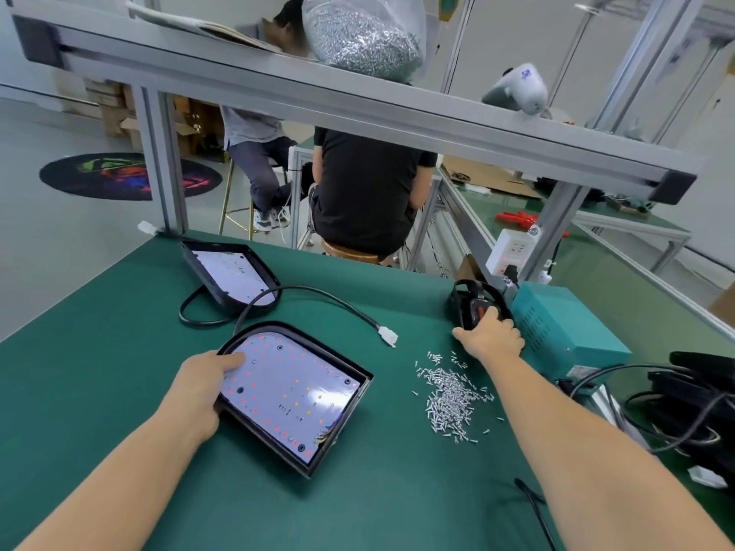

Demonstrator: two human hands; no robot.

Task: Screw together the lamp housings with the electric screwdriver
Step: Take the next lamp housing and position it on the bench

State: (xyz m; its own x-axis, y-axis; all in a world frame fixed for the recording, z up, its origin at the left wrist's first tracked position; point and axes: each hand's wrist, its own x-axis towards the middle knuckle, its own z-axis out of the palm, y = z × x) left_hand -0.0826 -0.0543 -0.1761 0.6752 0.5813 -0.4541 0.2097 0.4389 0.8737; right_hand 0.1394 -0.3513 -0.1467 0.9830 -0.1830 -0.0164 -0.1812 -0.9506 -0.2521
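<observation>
While the left hand (207, 385) presses one of two housings (294, 395), the right hand (493, 338) grips the screwdriver (473, 308) (one).

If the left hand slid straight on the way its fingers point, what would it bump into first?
Probably nothing solid at once: the left hand has its fingers on the near lamp housing's LED board, so it would glide over that flat board. Beyond it, likely the housing's black rim.

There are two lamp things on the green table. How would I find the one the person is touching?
Start at the green table and find the heap of little silver screws. Just left of it lies the near lamp housing, a black tray with a white board inside. Unlike the far lamp housing by the table's back edge, this one has the left hand resting on its rim.
</observation>
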